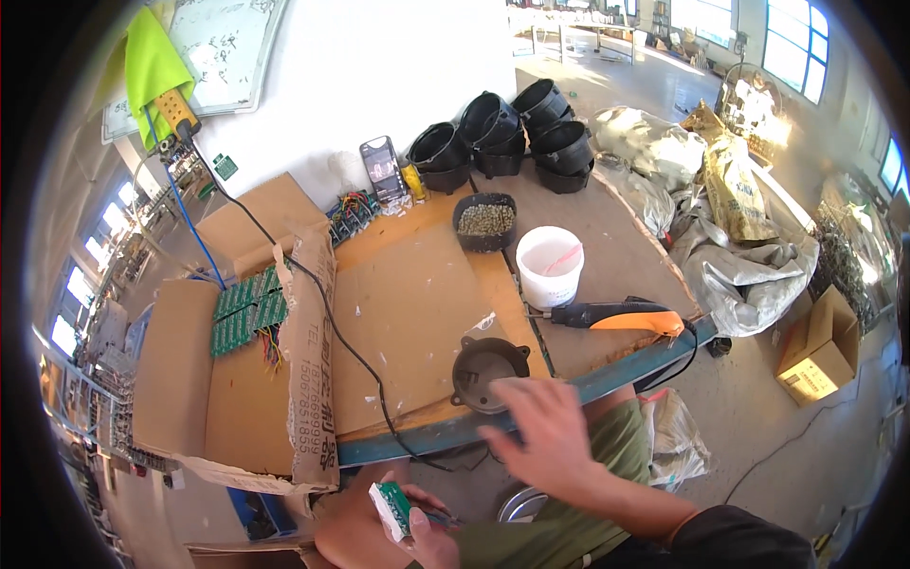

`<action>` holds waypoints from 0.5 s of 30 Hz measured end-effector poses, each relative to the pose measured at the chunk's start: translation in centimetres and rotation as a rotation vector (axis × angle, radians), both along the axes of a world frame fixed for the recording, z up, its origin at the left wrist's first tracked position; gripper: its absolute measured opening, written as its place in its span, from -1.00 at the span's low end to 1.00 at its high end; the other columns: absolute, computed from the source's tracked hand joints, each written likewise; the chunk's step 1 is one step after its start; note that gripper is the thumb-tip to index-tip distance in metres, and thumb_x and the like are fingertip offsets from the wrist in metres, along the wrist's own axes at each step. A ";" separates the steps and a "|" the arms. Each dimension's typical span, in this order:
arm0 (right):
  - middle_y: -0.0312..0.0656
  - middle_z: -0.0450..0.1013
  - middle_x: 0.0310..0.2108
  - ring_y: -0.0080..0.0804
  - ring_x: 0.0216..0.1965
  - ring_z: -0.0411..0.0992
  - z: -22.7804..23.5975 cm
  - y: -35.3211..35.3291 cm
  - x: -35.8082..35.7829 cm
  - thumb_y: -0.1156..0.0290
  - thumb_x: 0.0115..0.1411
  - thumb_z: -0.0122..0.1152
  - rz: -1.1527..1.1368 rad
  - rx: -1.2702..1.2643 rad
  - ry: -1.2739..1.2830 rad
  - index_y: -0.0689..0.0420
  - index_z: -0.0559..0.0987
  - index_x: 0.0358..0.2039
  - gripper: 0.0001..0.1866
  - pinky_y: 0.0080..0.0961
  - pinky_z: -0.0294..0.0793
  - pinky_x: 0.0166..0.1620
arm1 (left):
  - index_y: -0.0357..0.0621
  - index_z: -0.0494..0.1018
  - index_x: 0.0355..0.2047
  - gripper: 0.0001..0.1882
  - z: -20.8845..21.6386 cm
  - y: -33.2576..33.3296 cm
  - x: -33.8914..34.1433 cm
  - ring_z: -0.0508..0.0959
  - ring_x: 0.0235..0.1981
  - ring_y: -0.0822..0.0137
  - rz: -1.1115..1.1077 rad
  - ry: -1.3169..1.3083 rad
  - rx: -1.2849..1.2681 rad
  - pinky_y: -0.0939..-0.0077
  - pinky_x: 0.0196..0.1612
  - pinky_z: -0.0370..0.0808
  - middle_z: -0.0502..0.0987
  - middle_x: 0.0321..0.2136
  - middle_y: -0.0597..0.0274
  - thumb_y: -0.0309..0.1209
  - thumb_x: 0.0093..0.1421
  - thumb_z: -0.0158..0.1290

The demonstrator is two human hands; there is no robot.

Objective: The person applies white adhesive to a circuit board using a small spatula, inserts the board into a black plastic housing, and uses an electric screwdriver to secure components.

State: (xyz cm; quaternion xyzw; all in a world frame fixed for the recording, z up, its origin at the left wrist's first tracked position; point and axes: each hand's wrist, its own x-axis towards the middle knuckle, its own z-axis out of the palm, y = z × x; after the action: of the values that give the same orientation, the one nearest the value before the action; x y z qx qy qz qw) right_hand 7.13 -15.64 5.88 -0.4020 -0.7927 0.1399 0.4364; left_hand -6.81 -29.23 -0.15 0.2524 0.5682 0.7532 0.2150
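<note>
My left hand (431,531) is low at the front edge, above my lap, closed around a small green circuit board (392,508) with a white edge; a few wires trail near its fingers. My right hand (545,431) hovers at the table's front edge with fingers apart, slightly blurred, and nothing shows in it. Just beyond its fingertips sits a round black housing (471,373) with mounting ears, its open side up. The hand partly covers the housing's near right side.
An open cardboard box (171,389) at left holds several green boards (248,311). A black cable (353,346) crosses the table. A white bucket (551,267), an orange-and-black power tool (621,317), a pellet-filled container (485,224) and stacked black housings (439,152) stand farther back.
</note>
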 end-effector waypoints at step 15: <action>-0.09 0.62 -0.27 -0.46 -0.22 0.54 -9.7 12.5 28.7 0.27 0.31 0.15 -0.661 -0.576 0.241 0.37 0.60 -0.12 -0.64 -0.55 0.42 -0.07 | -0.43 0.21 0.17 -0.16 0.1 3.1 0.5 0.46 -0.50 0.40 -0.231 0.066 -0.044 0.54 -0.51 0.46 0.41 -0.39 0.17 -0.03 0.10 0.24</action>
State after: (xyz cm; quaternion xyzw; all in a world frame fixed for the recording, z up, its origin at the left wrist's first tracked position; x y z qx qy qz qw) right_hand 35.80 -3.16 -3.81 -0.7192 -0.4944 0.2536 0.4171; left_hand -6.30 -26.09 -0.09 0.3358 0.5587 0.7020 0.2870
